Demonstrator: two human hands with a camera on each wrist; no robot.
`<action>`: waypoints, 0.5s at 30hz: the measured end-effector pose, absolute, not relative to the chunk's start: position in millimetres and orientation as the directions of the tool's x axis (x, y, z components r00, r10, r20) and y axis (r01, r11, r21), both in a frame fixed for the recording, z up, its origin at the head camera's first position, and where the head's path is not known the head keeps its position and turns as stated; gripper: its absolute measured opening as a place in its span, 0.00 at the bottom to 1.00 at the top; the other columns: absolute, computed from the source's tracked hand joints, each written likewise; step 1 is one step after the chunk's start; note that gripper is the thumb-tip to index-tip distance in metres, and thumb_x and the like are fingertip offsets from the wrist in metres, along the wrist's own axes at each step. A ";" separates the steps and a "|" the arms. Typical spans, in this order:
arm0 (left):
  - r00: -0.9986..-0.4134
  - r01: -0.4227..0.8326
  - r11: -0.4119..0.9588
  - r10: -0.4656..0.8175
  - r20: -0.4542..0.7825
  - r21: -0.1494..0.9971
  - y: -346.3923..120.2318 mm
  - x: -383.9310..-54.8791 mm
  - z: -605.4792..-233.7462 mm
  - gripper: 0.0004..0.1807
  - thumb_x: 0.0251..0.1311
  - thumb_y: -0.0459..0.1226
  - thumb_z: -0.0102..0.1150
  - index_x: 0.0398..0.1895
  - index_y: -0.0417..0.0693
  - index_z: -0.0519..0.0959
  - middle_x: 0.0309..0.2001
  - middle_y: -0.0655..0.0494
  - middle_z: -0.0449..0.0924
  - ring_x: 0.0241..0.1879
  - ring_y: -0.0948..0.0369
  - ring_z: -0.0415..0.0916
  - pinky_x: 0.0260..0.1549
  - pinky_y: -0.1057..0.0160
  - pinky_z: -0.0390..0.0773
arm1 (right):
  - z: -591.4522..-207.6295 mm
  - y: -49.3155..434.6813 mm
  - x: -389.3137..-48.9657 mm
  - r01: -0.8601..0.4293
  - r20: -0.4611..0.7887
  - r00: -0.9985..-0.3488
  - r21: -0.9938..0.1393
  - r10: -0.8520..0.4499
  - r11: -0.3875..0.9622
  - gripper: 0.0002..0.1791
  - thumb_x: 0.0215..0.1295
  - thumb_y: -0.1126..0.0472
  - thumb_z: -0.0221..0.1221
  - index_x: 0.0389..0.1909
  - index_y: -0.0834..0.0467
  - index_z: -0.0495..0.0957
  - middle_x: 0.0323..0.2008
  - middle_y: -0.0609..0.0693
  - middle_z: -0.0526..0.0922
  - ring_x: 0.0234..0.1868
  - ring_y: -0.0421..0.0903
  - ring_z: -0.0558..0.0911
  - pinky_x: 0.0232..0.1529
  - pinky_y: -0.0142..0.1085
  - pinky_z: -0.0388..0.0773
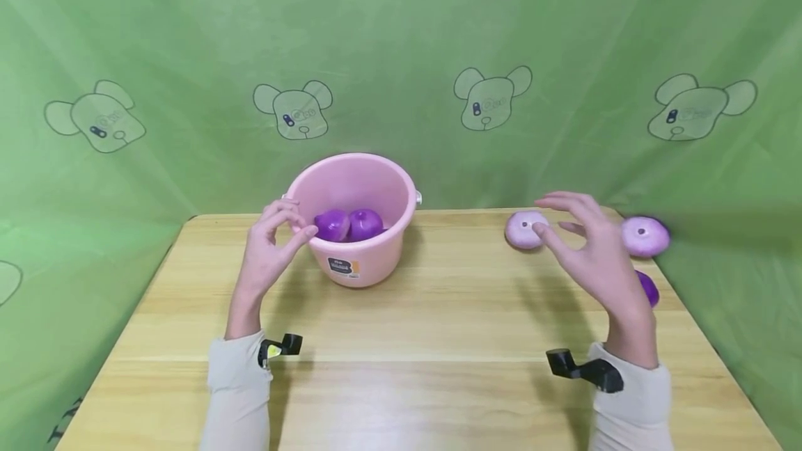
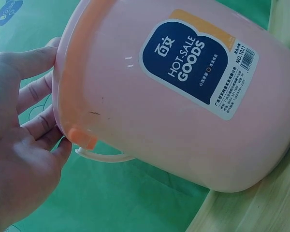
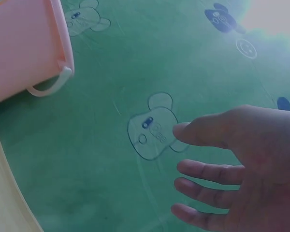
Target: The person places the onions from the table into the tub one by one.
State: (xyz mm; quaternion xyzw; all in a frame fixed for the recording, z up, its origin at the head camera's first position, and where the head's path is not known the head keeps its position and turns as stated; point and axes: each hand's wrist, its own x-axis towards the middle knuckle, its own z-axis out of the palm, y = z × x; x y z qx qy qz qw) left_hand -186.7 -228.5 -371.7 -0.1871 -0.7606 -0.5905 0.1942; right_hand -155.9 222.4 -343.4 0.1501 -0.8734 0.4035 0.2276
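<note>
A pink bucket (image 1: 370, 263) stands upright on the table, with round, glossy purple pieces like onions (image 1: 365, 225) inside it. My left hand (image 1: 266, 252) is at the bucket's left rim, its bent fingers and thumb holding the edge; in the left wrist view the fingertips meet the rim (image 2: 63, 82). My right hand (image 1: 592, 256) hovers at the right of the table with thumb and fingers spread and nothing between them. Just beyond its thumb lies a pale purple, onion-like piece (image 1: 525, 230) with a dark spot. In the right wrist view the hand (image 3: 232, 169) shows empty.
Another pale purple piece (image 1: 645, 236) lies at the table's right back corner. A darker purple piece (image 1: 649, 289) is partly hidden behind my right wrist. Green cloth (image 1: 401, 33) with mouse-head drawings hangs around the wooden table (image 1: 407, 381). The bucket has a white handle (image 2: 106, 155).
</note>
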 end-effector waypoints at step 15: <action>-0.849 0.524 0.221 0.062 0.524 0.823 -226.7 -186.1 -370.6 0.05 0.57 0.21 0.66 0.31 0.26 0.77 0.46 0.29 0.74 0.67 0.39 0.62 0.76 0.42 0.53 | -340.8 256.7 -143.7 -0.388 0.502 -0.865 -0.650 -0.014 0.654 0.21 0.67 0.66 0.67 0.60 0.61 0.80 0.59 0.54 0.77 0.60 0.32 0.72 0.56 0.17 0.72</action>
